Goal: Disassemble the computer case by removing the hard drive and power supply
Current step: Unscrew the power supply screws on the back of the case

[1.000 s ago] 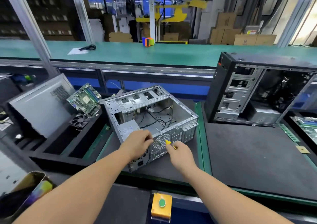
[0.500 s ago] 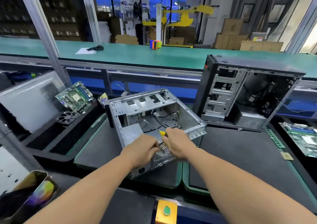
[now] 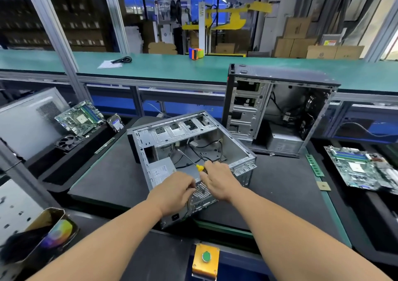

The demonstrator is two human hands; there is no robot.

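Two computer cases (image 3: 193,142) (image 3: 277,108), two motherboards (image 3: 80,117) (image 3: 361,168), one screwdriver (image 3: 191,159), one fan (image 3: 67,142).

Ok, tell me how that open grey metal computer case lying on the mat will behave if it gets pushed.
The open grey metal computer case lies flat and wide, so it probably slides rather than tips. Its sheet-metal frame looks stiff. The silver power supply inside likely makes the near end heavier.

Both forearms reach forward, hands close together: left hand (image 3: 175,191) curled knuckles-up, right hand (image 3: 218,178) gripping a tool
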